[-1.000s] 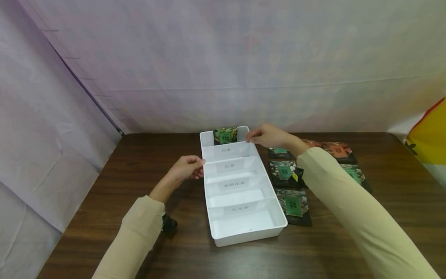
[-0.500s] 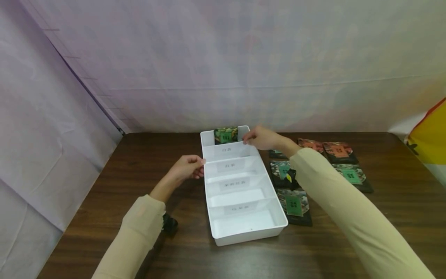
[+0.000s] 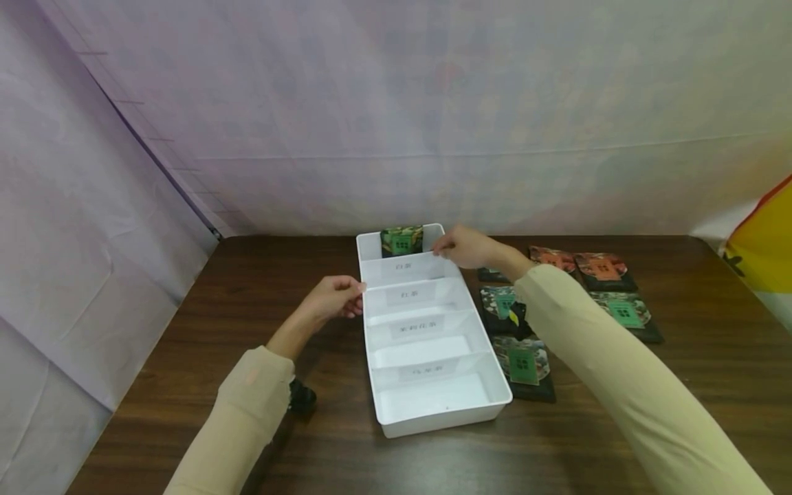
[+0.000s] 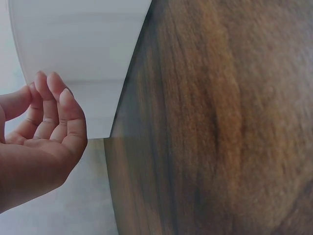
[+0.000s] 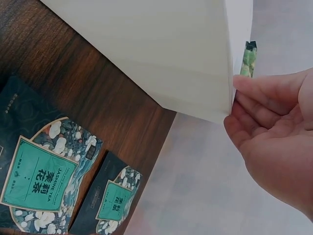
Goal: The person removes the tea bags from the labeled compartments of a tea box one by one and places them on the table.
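Note:
A long white divided box (image 3: 445, 421) lies on the table, with labelled dividers across it. In its far compartment a green tea packet (image 3: 402, 242) stands upright. My left hand (image 3: 334, 299) pinches the box's left rim between thumb and fingertips, close to a divider's end. Across from it, my right hand (image 3: 465, 247) pinches the right rim beside the far compartment. The right wrist view shows that thumb and fingers on either side of the wall, and the green packet's edge sticking up behind them. In the left wrist view the left fingers curl against the white wall (image 4: 73, 54).
Right of the box lie several flat tea packets: green-labelled jasmine tea packets (image 5: 39, 174), another green-labelled one (image 3: 625, 311) and red-labelled ones (image 3: 603, 268). A black object (image 3: 302, 399) shows by the left sleeve. A white cloth (image 3: 433, 124) hangs behind the table (image 3: 204, 357).
My right hand has shifted slightly left along with its sleeve, uncovering more of the tea packets on the right. The left hand and the box have barely moved.

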The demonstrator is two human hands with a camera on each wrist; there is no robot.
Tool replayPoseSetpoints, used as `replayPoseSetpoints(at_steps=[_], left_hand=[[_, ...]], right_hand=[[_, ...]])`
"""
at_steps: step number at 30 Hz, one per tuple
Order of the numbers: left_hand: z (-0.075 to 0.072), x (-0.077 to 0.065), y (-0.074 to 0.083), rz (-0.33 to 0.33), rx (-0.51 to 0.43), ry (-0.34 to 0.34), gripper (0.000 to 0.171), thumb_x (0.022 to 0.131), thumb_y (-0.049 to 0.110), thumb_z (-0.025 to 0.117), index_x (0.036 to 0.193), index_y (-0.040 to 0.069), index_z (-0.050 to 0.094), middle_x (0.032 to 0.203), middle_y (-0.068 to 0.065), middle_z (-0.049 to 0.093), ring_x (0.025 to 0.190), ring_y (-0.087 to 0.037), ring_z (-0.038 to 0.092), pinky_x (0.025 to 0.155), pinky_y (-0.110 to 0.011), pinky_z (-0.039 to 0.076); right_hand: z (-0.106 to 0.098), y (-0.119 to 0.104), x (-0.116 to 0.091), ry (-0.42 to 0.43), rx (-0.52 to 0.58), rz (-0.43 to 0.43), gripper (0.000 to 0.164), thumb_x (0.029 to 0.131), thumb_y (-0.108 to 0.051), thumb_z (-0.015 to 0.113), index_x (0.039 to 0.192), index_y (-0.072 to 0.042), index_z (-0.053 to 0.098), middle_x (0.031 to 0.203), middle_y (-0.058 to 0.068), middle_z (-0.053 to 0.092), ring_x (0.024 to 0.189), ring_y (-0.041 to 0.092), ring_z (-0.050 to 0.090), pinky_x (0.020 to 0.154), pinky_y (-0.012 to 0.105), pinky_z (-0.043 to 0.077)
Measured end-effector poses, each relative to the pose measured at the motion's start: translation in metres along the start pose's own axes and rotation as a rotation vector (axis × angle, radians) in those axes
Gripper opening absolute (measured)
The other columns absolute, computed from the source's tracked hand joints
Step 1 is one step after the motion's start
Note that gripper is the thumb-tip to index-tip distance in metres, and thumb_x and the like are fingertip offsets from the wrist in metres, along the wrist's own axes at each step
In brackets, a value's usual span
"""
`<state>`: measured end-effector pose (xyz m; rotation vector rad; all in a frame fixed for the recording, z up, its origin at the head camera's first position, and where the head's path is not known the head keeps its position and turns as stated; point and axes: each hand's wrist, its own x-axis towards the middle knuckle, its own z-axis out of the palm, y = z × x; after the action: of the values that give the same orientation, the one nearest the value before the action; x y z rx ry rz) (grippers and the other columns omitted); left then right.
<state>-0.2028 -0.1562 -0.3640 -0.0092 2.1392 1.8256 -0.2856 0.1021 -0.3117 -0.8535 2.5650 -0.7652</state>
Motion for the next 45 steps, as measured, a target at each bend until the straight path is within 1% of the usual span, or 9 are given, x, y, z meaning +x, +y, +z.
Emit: replayPoseSetpoints(at_steps=[12, 17, 21, 23, 27, 30, 35, 39, 45], left_hand=[[0.001, 0.001, 0.000, -0.013, 0.021, 0.011, 0.016, 0.094, 0.010, 0.050, 0.083, 0.000, 0.053, 0.065, -0.003, 0.055, 0.058, -0.012, 0.055, 0.056, -0.023, 0.046], [0.001, 0.001, 0.000, -0.012, 0.017, 0.010, 0.016, 0.095, 0.009, 0.049, 0.082, 0.000, 0.053, 0.065, -0.003, 0.054, 0.057, -0.011, 0.055, 0.056, -0.023, 0.046], [0.002, -0.001, 0.001, -0.016, 0.015, 0.013, 0.016, 0.095, 0.010, 0.049, 0.083, 0.000, 0.053, 0.064, -0.003, 0.054, 0.057, -0.011, 0.055, 0.056, -0.023, 0.046], [0.002, -0.002, 0.001, -0.018, 0.014, 0.014, 0.016, 0.095, 0.010, 0.049, 0.083, -0.001, 0.053, 0.064, -0.003, 0.054, 0.057, -0.011, 0.055, 0.056, -0.023, 0.046], [0.002, -0.002, 0.002, -0.015, 0.015, 0.014, 0.016, 0.095, 0.010, 0.049, 0.084, -0.001, 0.053, 0.064, -0.003, 0.055, 0.057, -0.011, 0.056, 0.056, -0.023, 0.046], [0.002, -0.002, 0.002, -0.013, 0.016, 0.013, 0.016, 0.094, 0.010, 0.050, 0.084, -0.001, 0.053, 0.064, -0.003, 0.055, 0.057, -0.011, 0.056, 0.056, -0.023, 0.046], [0.001, -0.001, 0.001, -0.013, 0.017, 0.014, 0.016, 0.094, 0.010, 0.050, 0.083, -0.001, 0.053, 0.064, -0.003, 0.055, 0.057, -0.011, 0.055, 0.055, -0.023, 0.046], [0.002, -0.001, 0.001, -0.020, 0.023, 0.020, 0.016, 0.094, 0.011, 0.050, 0.083, -0.001, 0.053, 0.065, -0.003, 0.055, 0.058, -0.011, 0.055, 0.057, -0.024, 0.047], [0.002, 0.000, 0.000, -0.019, 0.028, 0.020, 0.016, 0.094, 0.011, 0.051, 0.083, 0.000, 0.054, 0.066, -0.003, 0.055, 0.059, -0.012, 0.055, 0.057, -0.024, 0.047]], right_hand=[[0.001, -0.001, -0.003, 0.020, 0.019, 0.024, 0.027, 0.094, 0.001, 0.042, 0.115, 0.009, 0.056, 0.121, 0.024, 0.053, 0.115, 0.037, 0.047, 0.092, 0.046, 0.040], [-0.002, -0.002, -0.006, 0.042, 0.030, 0.033, 0.028, 0.095, -0.001, 0.041, 0.116, 0.008, 0.056, 0.119, 0.024, 0.054, 0.112, 0.037, 0.048, 0.091, 0.047, 0.041], [-0.004, -0.003, -0.008, 0.073, 0.037, 0.016, 0.027, 0.094, 0.000, 0.041, 0.113, 0.009, 0.058, 0.116, 0.025, 0.056, 0.110, 0.037, 0.050, 0.090, 0.047, 0.041], [-0.006, -0.003, -0.009, 0.089, 0.038, 0.002, 0.026, 0.094, 0.000, 0.042, 0.112, 0.009, 0.059, 0.115, 0.025, 0.057, 0.109, 0.037, 0.051, 0.091, 0.047, 0.041], [-0.011, -0.006, -0.013, 0.101, 0.062, 0.003, 0.026, 0.093, 0.001, 0.042, 0.111, 0.009, 0.060, 0.114, 0.025, 0.057, 0.108, 0.037, 0.051, 0.090, 0.047, 0.041], [-0.017, -0.011, -0.016, 0.102, 0.071, 0.016, 0.026, 0.094, -0.001, 0.043, 0.112, 0.008, 0.059, 0.115, 0.025, 0.056, 0.109, 0.037, 0.051, 0.090, 0.047, 0.041], [-0.024, -0.014, -0.020, 0.122, 0.064, 0.011, 0.026, 0.094, -0.002, 0.043, 0.112, 0.007, 0.059, 0.117, 0.025, 0.055, 0.111, 0.036, 0.049, 0.089, 0.048, 0.041], [-0.028, -0.016, -0.025, 0.140, 0.097, 0.022, 0.026, 0.094, -0.002, 0.043, 0.113, 0.007, 0.059, 0.119, 0.025, 0.054, 0.110, 0.036, 0.049, 0.088, 0.047, 0.042], [-0.036, -0.022, -0.034, 0.179, 0.117, 0.030, 0.026, 0.094, -0.003, 0.043, 0.112, 0.007, 0.059, 0.119, 0.024, 0.054, 0.109, 0.035, 0.051, 0.088, 0.047, 0.042]])
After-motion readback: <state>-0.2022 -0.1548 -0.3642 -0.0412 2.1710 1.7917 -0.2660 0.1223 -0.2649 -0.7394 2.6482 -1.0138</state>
